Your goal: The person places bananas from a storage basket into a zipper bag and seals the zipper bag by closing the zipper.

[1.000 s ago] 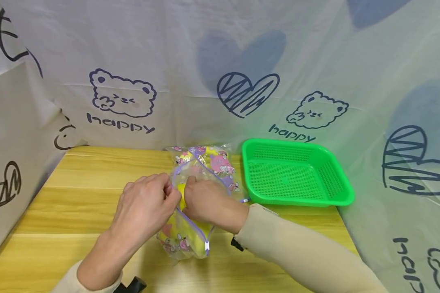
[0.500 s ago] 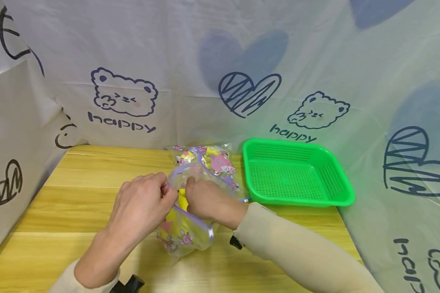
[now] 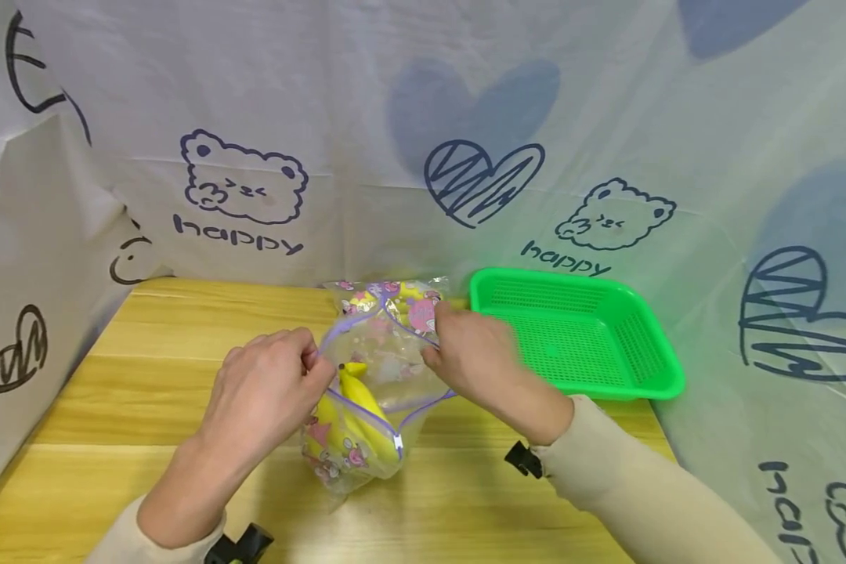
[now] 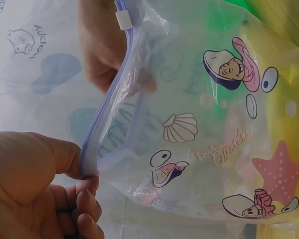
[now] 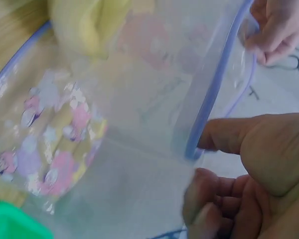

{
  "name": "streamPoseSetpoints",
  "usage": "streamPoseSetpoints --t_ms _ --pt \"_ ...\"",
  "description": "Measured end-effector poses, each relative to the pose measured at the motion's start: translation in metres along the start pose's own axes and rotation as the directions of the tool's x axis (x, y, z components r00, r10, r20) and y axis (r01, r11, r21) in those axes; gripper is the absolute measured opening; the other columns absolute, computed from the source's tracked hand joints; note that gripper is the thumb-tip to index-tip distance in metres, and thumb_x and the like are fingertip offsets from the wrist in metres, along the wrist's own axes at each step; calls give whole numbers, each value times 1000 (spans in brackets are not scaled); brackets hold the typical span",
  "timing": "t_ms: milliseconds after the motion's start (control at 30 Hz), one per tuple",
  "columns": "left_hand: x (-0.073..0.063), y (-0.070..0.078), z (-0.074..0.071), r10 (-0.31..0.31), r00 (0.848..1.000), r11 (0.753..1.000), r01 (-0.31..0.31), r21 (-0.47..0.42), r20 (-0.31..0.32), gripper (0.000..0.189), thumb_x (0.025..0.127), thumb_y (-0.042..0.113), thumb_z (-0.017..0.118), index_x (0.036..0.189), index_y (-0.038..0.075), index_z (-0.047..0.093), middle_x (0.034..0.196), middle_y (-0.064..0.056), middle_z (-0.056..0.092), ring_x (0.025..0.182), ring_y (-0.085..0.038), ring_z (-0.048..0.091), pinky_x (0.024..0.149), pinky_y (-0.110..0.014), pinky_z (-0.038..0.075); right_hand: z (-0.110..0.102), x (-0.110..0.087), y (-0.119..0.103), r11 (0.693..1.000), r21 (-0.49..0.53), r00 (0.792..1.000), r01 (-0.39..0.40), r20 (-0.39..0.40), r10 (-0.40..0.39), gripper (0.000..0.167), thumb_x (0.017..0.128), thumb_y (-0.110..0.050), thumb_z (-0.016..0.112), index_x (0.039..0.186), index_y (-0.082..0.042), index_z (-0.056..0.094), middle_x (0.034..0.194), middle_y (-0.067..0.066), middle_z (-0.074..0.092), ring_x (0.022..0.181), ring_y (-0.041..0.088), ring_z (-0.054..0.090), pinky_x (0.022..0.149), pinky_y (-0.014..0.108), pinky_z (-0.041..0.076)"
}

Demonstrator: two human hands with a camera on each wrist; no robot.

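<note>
A clear zip bag point(image 3: 388, 450) with purple rims and cartoon prints stands gaping on the table, its white slider point(image 4: 124, 20) near one end. Bananas point(image 3: 359, 399) lie inside, stems toward the opening. My left hand point(image 3: 271, 392) pinches the bag's left rim between thumb and fingers. On the opposite rim, my right hand point(image 3: 482, 364) has its thumb on the purple strip and curled fingers just beneath, blurred in the right wrist view. Behind is more printed film point(image 3: 395, 298) with yellow showing through; I cannot tell whether it is a second bag.
A green plastic basket point(image 3: 578, 388) stands right of the bag, close to my right hand. The wooden table point(image 3: 162, 392) ends at a printed cloth point(image 3: 366, 157) hung behind and at both sides. Black wrist mounts point(image 3: 525, 460) sit on my sleeves.
My right hand has come out of the bag and moved right to its rim, leaving the bananas uncovered. The opening is spread wider. My left hand keeps its pinch on the left rim.
</note>
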State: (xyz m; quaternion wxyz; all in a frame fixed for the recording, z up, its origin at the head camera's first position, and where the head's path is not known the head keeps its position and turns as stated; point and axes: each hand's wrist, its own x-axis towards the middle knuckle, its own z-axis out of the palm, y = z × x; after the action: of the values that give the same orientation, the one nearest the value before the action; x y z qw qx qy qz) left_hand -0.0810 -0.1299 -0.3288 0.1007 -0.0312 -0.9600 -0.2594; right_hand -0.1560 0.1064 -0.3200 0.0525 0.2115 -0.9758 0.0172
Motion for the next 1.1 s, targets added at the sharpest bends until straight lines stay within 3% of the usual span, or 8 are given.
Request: streamPoseSetpoints --t_ms 200,333,500,667,800,900,1033,1100 --pt "0 1 -2 6 1000 999 -5 36 -17 22 94 21 60 72 17 58 66 2 55 65 -21 49 67 -40 37 3 -5 18 992 123 994 -11 110 -3 40 98 -28 65 64 -18 47 56 -5 39 51 14 38 44 30 27" --pt "0 5 -10 36 998 991 -29 130 -50 22 90 18 64 70 17 57 65 1 54 65 -24 50 67 -42 35 0 -9 15 968 252 992 -9 121 -22 40 96 -23 60 62 -20 40 56 -7 34 50 10 30 48 28 23" --pt "2 8 -28 46 997 980 -33 195 -63 23 88 17 67 67 18 56 65 0 54 70 -28 52 68 -46 34 -12 -14 3 922 385 992 40 95 -83 35 92 -19 59 62 -20 40 57 -8 33 53 10 31 54 29 26" --pt "2 4 -45 39 995 978 -19 206 -95 16 87 15 65 72 17 60 68 -1 57 71 -30 53 67 -48 36 -22 -20 -8 843 531 982 80 102 -158 31 91 -18 60 63 -20 47 56 -10 38 54 8 35 57 26 30" --pt "-1 1 -56 33 994 981 -12 196 -105 12 88 16 65 76 15 65 72 -2 62 73 -31 54 68 -51 40 -27 -26 -14 742 666 968 77 128 -215 30 93 -16 62 64 -18 54 56 -9 44 52 7 39 55 24 32" --pt "-5 1 -62 12 998 985 0 174 -66 11 87 15 63 77 17 67 73 0 62 75 -30 54 68 -47 39 -27 -29 -19 662 747 946 60 170 -278 30 95 -14 62 66 -15 55 56 -8 47 49 7 43 51 23 35" --pt "-10 3 -66 5 1000 989 -2 147 -15 13 86 15 61 75 21 66 72 5 59 74 -25 52 63 -39 36 -27 -33 -24 619 785 914 42 220 -341 29 96 -14 63 67 -14 58 57 -8 53 47 7 49 48 22 41" --pt "-12 5 -66 20 1000 991 -19 136 -3 14 87 16 62 76 22 66 74 6 61 75 -23 52 63 -38 37 -27 -35 -26 616 787 913 37 224 -341 30 97 -15 65 67 -14 59 57 -8 54 47 6 50 47 23 42"
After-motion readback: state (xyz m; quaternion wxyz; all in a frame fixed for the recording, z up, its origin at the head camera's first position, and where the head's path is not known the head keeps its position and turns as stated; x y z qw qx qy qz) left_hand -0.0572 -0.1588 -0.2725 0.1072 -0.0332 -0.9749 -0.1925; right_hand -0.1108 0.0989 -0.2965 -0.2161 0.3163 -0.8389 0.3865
